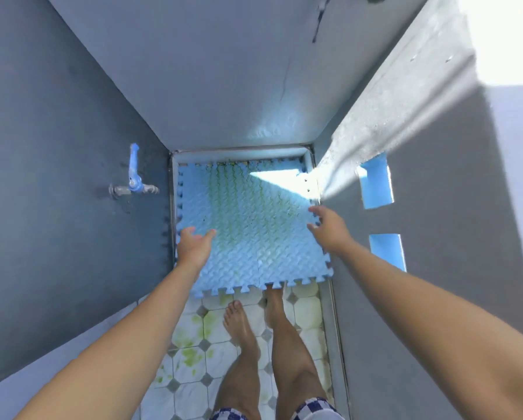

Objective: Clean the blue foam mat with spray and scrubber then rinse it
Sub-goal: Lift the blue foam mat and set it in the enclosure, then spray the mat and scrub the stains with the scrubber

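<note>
Blue foam mat (248,225) lies flat ahead, spanning between my hands: left hand (193,247) on its left edge, right hand (329,228) at its right, fingers splayed, nothing grasped.

Both arms reach forward, left hand (194,244) and right hand (329,228) spread open, no grip closed.

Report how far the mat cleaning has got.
Done: nothing that shows; green staining still streaks the blue foam mat. In hand: the left hand and right hand are open at the mat's side edges, apparently positioning it. Left: spraying, scrubbing, and rinsing, probably from the wall tap; no spray or scrubber is visible.
</note>
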Tool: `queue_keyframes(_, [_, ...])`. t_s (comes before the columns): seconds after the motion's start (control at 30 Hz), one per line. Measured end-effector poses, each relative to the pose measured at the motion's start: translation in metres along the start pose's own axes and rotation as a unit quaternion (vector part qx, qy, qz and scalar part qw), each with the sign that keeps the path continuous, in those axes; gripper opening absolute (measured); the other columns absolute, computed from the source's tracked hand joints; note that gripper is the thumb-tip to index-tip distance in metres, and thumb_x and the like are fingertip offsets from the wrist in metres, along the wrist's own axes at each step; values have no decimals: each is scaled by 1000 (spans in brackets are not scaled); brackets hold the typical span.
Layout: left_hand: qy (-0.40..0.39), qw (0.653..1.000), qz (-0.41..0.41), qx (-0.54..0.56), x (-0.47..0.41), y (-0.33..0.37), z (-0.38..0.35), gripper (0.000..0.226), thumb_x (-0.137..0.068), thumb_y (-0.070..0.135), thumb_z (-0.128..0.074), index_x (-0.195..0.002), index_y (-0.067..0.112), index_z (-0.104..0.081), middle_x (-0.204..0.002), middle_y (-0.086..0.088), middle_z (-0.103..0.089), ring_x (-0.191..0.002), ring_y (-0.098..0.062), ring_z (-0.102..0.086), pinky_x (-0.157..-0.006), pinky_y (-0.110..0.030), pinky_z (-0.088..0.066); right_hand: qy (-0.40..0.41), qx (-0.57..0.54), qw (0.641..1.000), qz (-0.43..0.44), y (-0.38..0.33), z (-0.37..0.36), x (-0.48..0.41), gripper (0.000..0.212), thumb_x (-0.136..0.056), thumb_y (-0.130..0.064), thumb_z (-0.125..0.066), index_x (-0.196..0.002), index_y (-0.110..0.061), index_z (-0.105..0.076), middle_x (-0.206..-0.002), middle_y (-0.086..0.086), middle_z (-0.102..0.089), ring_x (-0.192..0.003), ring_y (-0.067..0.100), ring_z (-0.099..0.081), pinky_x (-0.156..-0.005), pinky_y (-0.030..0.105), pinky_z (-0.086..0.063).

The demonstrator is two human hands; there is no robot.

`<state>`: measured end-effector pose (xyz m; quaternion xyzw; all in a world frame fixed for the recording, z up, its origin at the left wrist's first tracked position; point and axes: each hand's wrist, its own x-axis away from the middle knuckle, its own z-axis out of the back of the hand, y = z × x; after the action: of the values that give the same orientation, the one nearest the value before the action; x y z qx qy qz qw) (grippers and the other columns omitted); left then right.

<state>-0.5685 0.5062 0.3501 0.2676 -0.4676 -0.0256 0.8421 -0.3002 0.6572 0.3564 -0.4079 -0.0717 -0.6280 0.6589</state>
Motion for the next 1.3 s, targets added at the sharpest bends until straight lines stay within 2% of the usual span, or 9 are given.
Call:
queue_keyframes(0.2, [-4, 957, -290, 27, 80, 153, 35, 36, -93, 23, -73, -123, 10, -58, -117, -6, -67, -84, -11, -63, -71, -15, -47, 119, -86, 978, 151, -122, 98, 49, 23, -94, -15, -67, -116, -12, -66, -112, 0, -65, -99, 15, -60, -84, 23, -43])
queue_keyframes(0.5, [66, 843, -531, 52, 144, 379, 69, 51, -85, 35, -76, -126, 18, -52, -120, 2, -61, -102, -15, -60, -85, -29, -49, 246, -92, 942, 207, -261, 263, -3, 23, -94, -26, -63, -114, -15, -66, -110, 1, -66, -94, 14, -61, -87, 24, -45])
queue_keyframes(0.63, [131, 813, -567, 29, 129, 450, 68, 72, -82, 32, -79, -141, 8, -47, -136, -6, -58, -123, -21, -56, -102, -27, -43, 282, -52, 934, 213, -300, 296, -60, 41, -95, -33, -62, -128, -9, -58, -125, 12, -60, -119, 27, -55, -105, 36, -43])
queue_keyframes(0.77, [68, 826, -557, 56, 117, 510, 70, 78, -87, 22, -80, -150, 6, -38, -151, -8, -49, -142, -19, -45, -119, -27, -32, 279, 20, 947, 158, -314, 297, -103, 72, -87, -56, -63, -138, -9, -42, -134, 17, -45, -128, 34, -40, -106, 48, -41])
queue_keyframes(0.9, [-31, 836, -541, 91, 114, 543, 73, 66, -83, 5, -82, -142, 0, -52, -117, -9, -72, -104, -10, -73, -96, -32, -58, 305, 111, 933, 156, -307, 291, -123, 87, -81, -68, -56, -142, -8, -39, -138, 12, -42, -130, 31, -39, -99, 49, -49])
queue_keyframes(1.03, [10, 829, -550, 102, 115, 537, 66, 77, -64, 18, -97, -129, 11, -56, -100, -1, -64, -85, -2, -65, -84, -26, -59, 326, 144, 917, 177, -307, 292, -128, 68, -90, -53, -55, -137, -4, -48, -130, 12, -47, -125, 29, -44, -95, 43, -51])
queue_keyframes(1.1, [40, 813, -574, 94, 118, 536, 53, 77, -73, 14, -88, -136, 16, -44, -116, 0, -55, -97, 5, -57, -87, -18, -52, 326, 157, 913, 191, -307, 296, -130, 50, -93, -36, -54, -131, -4, -53, -126, 14, -50, -121, 29, -49, -91, 40, -50])
queue_keyframes(1.2, [38, 803, -588, 96, 122, 549, 36, 81, -80, 5, -64, -154, 14, -32, -148, -6, -42, -120, -6, -49, -90, -7, -44, 320, 178, 908, 204, -308, 305, -128, 36, -89, -14, -54, -123, -4, -59, -122, 16, -55, -113, 33, -56, -85, 39, -50])
queue_keyframes(1.3, [-8, 805, -580, 123, 126, 556, 28, 64, -82, -3, -52, -143, 16, -45, -117, 7, -55, -86, -14, -70, -68, -20, -50, 308, 185, 907, 221, -305, 310, -121, 33, -86, -8, -56, -119, -4, -61, -119, 18, -59, -101, 39, -61, -81, 40, -49])
